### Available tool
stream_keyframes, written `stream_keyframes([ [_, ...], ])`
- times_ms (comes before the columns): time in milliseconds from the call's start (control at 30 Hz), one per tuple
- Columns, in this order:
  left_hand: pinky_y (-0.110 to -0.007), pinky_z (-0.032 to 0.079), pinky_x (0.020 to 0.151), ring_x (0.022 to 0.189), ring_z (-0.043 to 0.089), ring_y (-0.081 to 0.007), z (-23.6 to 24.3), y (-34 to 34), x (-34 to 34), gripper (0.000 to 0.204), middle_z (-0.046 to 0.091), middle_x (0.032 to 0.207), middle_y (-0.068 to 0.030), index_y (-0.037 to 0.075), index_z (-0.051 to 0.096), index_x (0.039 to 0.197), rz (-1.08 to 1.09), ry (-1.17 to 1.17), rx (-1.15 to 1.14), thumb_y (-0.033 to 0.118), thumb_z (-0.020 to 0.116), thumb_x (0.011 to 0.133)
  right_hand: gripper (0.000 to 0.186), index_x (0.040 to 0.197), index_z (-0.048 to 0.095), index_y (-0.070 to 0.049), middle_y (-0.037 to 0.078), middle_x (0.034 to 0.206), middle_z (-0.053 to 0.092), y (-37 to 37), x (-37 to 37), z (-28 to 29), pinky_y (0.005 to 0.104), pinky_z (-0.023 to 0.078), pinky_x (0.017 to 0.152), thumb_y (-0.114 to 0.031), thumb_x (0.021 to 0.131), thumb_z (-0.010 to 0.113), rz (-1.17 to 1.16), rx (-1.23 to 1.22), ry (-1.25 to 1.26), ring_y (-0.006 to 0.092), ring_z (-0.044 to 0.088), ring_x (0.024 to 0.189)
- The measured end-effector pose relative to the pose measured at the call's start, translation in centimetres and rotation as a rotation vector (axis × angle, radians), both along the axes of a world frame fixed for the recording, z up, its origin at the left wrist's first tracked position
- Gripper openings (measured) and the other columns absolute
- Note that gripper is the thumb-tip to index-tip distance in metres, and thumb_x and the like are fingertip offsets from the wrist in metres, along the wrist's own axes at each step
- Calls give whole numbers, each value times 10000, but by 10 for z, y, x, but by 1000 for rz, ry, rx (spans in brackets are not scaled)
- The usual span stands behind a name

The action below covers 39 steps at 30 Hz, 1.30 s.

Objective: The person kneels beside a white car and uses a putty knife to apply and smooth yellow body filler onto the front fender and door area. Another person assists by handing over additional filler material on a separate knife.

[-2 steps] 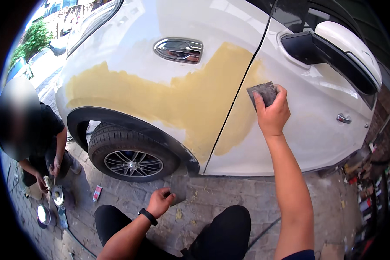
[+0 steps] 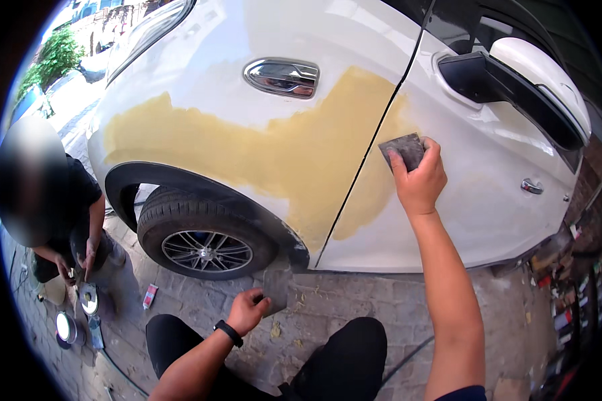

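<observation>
A white car shows a broad, yellow putty patch (image 2: 267, 154) over its front fender and onto the front door (image 2: 475, 194). On the door, just right of the dark panel gap, my right hand (image 2: 420, 175) grips a flat, dark grey square putty spreader (image 2: 403, 151), thumb on its face and fingers behind. Yellow shows along the spreader's upper edge. Low in front of my knees, my left hand (image 2: 247, 311) pinches a thin grey plate (image 2: 275, 299), held away from the car. Its outline blends with the paving.
A front wheel (image 2: 207, 244) stands at left under the black arch. The side mirror (image 2: 515, 87) juts out at upper right. A crouching person (image 2: 80, 200) works at far left beside open cans (image 2: 67, 327). A red-and-white tube (image 2: 150, 296) lies on the paving; clutter fills the right edge.
My right hand and the spreader have slid slightly down and left across the door toward the panel gap. My left hand stays put. The view has shifted a little.
</observation>
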<state>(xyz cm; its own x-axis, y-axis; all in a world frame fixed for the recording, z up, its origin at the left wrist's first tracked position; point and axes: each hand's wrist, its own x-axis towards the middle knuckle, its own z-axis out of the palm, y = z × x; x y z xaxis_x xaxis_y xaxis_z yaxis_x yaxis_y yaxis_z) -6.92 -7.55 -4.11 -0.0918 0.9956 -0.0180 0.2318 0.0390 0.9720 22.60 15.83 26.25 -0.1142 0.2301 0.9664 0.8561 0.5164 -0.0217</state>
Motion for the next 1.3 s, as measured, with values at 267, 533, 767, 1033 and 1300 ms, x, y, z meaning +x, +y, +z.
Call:
stream_keyframes([
  [267,-313,426,629,717,483,-68,1,-2,-1,173,566,749,16,-22,635,907,-34,62,-17,126,699,970,633,1138,532,-82,74,960,651,-18,1,-55,425,514,623,-385,744,924,60,29,-198,310,651,774],
  [533,-302,432,643,727,489,-59,1,-2,2,131,586,771,27,-23,682,979,-17,-6,-20,108,682,984,612,1124,529,-102,71,979,650,-28,2,-92,433,498,635,-348,728,926,92,7,-246,321,640,783],
  [767,-288,451,664,744,514,-59,-15,0,-1,147,629,803,16,-28,713,1037,-26,-11,-9,108,683,988,623,1126,543,-112,85,975,628,-31,5,-117,441,499,658,-317,678,924,129,-23,-288,328,634,793],
  [1033,-347,483,680,725,558,-135,-11,2,-3,216,635,787,-95,-39,667,998,-22,18,-5,165,719,954,595,1119,567,-92,105,1015,647,-39,11,-131,444,520,699,-322,702,923,127,-50,-335,338,652,843],
  [1300,-390,501,695,708,600,-242,-3,1,1,263,662,805,-178,-46,656,993,-3,-46,-30,197,737,932,613,1159,552,-53,110,978,658,-22,2,-80,441,523,685,-345,768,922,65,-74,0,347,660,826],
])
